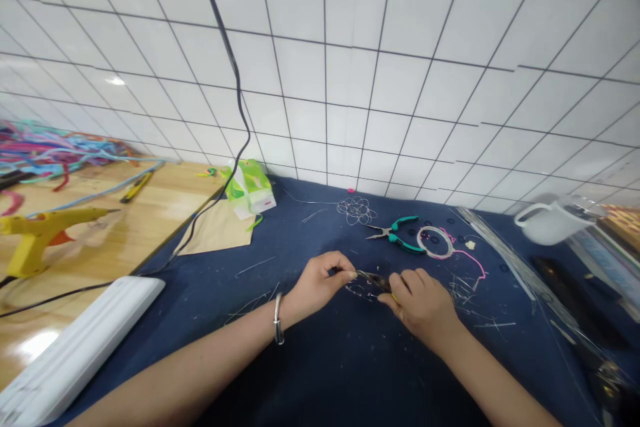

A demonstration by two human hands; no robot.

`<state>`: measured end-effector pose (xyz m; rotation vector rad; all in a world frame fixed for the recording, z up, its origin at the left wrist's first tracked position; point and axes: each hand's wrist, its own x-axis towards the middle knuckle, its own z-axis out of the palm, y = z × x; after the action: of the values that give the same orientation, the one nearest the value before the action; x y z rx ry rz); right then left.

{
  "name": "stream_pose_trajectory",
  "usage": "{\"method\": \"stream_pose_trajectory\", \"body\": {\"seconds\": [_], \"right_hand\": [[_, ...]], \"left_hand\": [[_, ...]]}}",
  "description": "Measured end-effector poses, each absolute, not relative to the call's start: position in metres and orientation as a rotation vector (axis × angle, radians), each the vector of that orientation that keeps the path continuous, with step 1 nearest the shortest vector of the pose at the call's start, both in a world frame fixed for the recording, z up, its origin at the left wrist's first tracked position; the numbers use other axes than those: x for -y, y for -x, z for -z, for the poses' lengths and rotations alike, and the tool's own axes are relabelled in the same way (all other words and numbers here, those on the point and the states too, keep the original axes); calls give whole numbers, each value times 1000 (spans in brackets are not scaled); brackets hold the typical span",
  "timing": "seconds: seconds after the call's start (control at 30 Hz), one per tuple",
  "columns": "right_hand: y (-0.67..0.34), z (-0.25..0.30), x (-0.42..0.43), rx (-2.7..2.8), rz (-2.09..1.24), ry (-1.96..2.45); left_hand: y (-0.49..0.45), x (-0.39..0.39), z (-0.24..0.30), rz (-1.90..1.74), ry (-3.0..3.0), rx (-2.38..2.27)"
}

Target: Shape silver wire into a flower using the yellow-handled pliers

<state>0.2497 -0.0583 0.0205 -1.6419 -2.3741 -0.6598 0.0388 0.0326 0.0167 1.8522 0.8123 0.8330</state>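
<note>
My right hand (419,303) is wrapped round a pair of dark-jawed pliers (376,279) whose tips point left. With thumb and forefinger pinched, my left hand (324,285) holds one end of a thin wire piece with small beads (361,291), right at the tips of the pliers. The beaded wire hangs in a loose curve between both hands, and its finer details are too small to make out. Beyond the hands lie teal-handled pliers (395,235), slightly opened, and a flower-shaped coil of wire (356,211).
A white ring with pink cord (435,242) lies right of the teal pliers. Wire offcuts (495,325) litter the dark blue cloth. At left are a white power strip (85,347), a yellow glue gun (45,233) and a green tissue pack (249,188). A white mug (547,221) stands right.
</note>
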Motion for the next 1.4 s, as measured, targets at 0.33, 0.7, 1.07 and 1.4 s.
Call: {"method": "stream_pose_trajectory", "body": {"seconds": [0.33,0.7,1.07,1.4], "right_hand": [[-253,-25,60,2154,546,1604],[-224,-45,67,2214,680,1896],[-217,-51,65,2194,628,1977],[-214,-53,65,2177,608,1936]], "left_hand": [[-38,-46,-4,-932,-1566,-819],[-41,-41,0,-940,-1528,-791],[-43,-37,3,-914,-1472,-755],[-45,-33,0,-962,-1538,-735]]}}
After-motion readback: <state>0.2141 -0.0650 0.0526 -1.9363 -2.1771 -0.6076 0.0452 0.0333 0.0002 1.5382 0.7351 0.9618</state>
